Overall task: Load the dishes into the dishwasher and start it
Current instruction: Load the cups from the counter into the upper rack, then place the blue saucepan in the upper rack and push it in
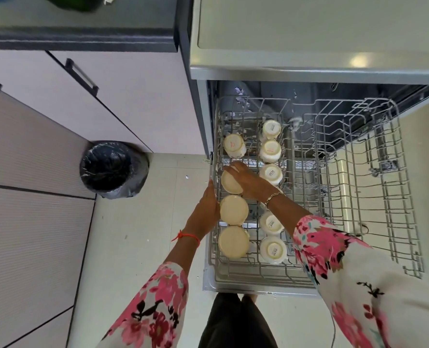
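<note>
Nearest us, our floral sleeves [353, 280] fill the bottom corners, w/ dark trousers [236, 322] between them. Our L hand [207, 209], red thread [187, 236] at the wrist, lies along the left rim of the pulled-out rack [358, 187]. Its fingers are straight & hold nothing, just beside the middle bowl [234, 209]. The near bowl [233, 242] sits in front of it in the same left row, both cream, bottoms up. Our R hand [251, 182], gold bracelet [273, 196] at the wrist, comes in from the right. Its fingers are curled over the far bowl [229, 184] & grip it, tilted, in that row. Just beyond is an upturned cup [234, 145]. The next row to the right holds more white cups [273, 249], bottoms up, one partly hidden under our R wrist. Further back is the dishwasher [308, 33], open. On the floor to the left, a black-lined bin [113, 169] stands by the cabinet [123, 96].
</note>
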{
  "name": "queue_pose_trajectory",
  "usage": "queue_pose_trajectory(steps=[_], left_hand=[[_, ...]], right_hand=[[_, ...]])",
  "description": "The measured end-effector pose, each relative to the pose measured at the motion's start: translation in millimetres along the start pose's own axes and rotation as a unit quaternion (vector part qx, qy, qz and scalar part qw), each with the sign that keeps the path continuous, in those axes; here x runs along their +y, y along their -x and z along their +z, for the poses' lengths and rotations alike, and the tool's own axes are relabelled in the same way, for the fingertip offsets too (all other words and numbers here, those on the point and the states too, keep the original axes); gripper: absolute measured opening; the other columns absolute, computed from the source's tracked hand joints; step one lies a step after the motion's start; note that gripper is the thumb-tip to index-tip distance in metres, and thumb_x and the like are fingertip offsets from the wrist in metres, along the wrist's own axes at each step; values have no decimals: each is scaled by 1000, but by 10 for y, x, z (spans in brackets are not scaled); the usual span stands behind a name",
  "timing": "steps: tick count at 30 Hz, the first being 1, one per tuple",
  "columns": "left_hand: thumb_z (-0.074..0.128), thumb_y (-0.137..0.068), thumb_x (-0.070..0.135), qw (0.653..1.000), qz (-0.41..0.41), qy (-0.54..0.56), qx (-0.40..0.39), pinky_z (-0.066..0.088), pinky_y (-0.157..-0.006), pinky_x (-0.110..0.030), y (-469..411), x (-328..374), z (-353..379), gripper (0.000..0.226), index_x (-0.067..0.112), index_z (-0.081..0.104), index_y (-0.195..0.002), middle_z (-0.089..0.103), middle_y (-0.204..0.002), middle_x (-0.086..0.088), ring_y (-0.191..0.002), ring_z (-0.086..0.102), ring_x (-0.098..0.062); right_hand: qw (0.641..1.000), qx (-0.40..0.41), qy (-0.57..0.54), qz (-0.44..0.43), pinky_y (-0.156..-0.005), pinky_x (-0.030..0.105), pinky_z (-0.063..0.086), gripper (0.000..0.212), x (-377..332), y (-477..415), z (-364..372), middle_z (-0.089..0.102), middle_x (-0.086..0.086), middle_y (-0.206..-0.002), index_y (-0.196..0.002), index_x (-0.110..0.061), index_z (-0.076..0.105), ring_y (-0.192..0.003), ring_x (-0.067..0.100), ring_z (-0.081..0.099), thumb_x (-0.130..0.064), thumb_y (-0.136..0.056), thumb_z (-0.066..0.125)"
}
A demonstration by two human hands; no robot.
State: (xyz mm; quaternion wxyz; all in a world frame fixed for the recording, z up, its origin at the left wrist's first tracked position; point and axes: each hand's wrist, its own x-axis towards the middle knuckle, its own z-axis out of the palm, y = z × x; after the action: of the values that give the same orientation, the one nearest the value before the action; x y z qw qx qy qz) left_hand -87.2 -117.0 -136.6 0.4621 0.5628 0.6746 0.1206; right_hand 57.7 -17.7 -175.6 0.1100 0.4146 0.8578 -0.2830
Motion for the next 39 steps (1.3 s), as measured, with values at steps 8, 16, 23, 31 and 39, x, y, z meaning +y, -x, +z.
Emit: queue_pose_trajectory(steps=[8, 16, 23, 31, 39], left_hand=[[43, -96, 9, 997, 17, -77, 21, 30, -107, -32, 172, 40, -154, 57, 8, 17, -147, 27, -150, -13, -135, 34, -27], [50, -84, 1, 990, 26, -106, 87, 32, -101, -26, 685, 157, -539, 50, 12, 41, -132, 39, -140, -4, -128, 39, -21], [52, -87, 9, 979, 22, -105, 172, 33, -100, -26, 1304, 25, -1077, 42, 8, 43, -129, 44, -134, -5, -122, 43, -21], [54, -85, 6, 968, -3, -91, 234, 28, -108, -31, 1541, -683, -2029, 41, 2, 48, -125, 46, -133, -14, -130, 38, -28], [54, -83, 3, 957, 36, -129, 256, 31, -102, -31, 1465, -1398, -3588, 35, -1, 53, -118, 51, -125, -18, -121, 46, -33]], right_hand=[[997, 3, 76, 12, -108, 48, 30, 82, -83, 226, -183, 9, 14, -155, -148, -10, 9, -143, 31, 11, -5, -83, 60], [999, 24, 42, -26, -102, 39, 38, 59, -583, 647, -509, 32, 20, -143, -135, 1, 36, -129, 36, 38, 3, -79, 53], [993, 71, 34, -85, -93, 34, 40, 30, -1533, 865, -778, 52, 16, -118, -114, 1, 53, -109, 30, 52, -7, -84, 50], [983, 146, 44, -99, -99, 35, 32, 29, -2683, 157, -1100, 55, 9, -121, -118, -6, 54, -110, 26, 53, -17, -93, 42], [963, 256, -76, -37, -91, 37, 44, 26, -3696, -872, -1646, 63, 13, -111, -107, -3, 62, -102, 29, 58, -19, -93, 47]])
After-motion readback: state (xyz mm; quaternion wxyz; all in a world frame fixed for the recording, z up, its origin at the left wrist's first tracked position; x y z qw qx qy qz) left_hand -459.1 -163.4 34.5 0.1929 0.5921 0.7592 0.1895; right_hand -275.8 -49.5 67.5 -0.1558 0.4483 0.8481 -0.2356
